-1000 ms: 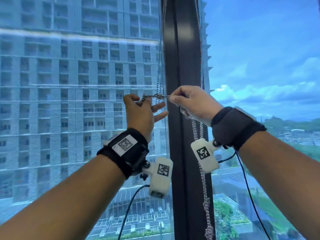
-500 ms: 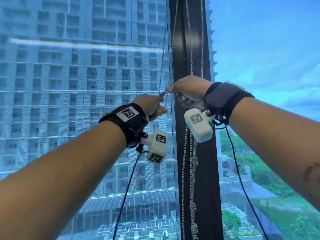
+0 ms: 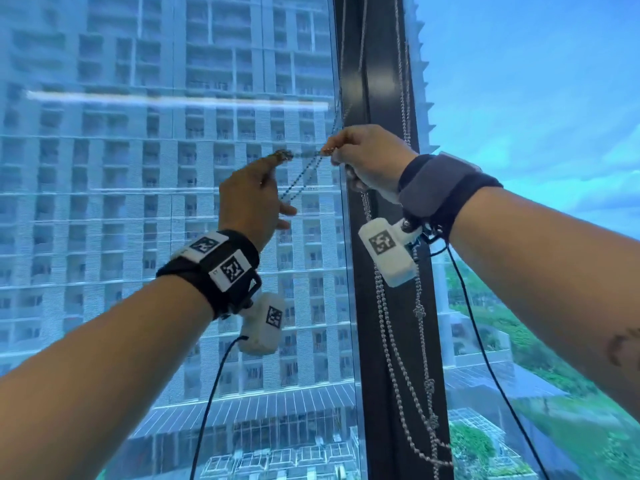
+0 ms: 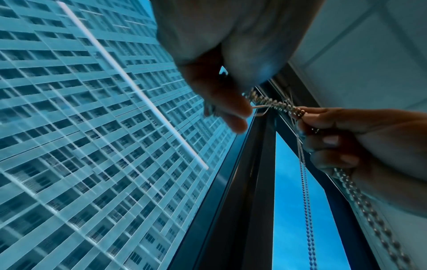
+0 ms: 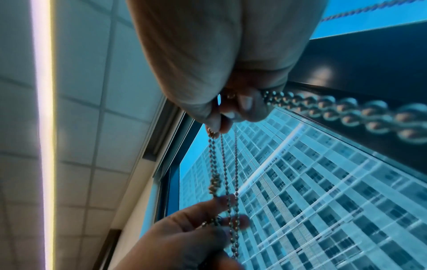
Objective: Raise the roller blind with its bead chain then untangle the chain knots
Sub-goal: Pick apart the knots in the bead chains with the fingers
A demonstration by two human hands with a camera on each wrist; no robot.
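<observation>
At centre frame, the left hand [image 3: 251, 199] and right hand [image 3: 372, 161] each pinch the silver metal bead chain [image 3: 306, 154], stretching a knotted length [image 3: 284, 154] between their fingertips.

The left hand [image 3: 250, 199] now sits farther left of the right hand [image 3: 369, 161], so the knot [image 3: 284, 154] it pinches and the bead chain [image 3: 306, 154] between them stretch across the glass instead of bunching together
</observation>
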